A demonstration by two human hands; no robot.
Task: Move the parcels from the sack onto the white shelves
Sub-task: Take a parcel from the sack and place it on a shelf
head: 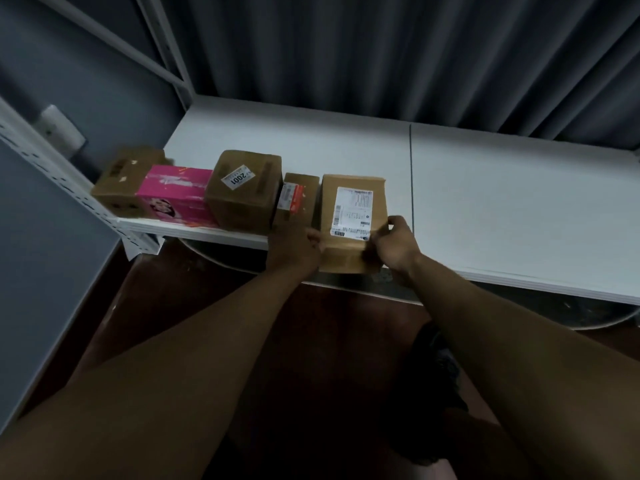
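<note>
Hands: I noted left hand (294,247) and right hand (393,245) gripping flat brown labelled cardboard parcel (349,223), overhanging white shelf (502,209) edge.
Done: four boxes (242,188) stood leftward.
Left: sack unseen; remainder unknown.

Left forearm (145,386): bare, no sleeve in view.
Right forearm (512,327): bare, no sleeve in view.
Left hand (294,251): no glove or ring visible.
Right hand (394,247): no glove; wrist bare of watch or band.
</note>
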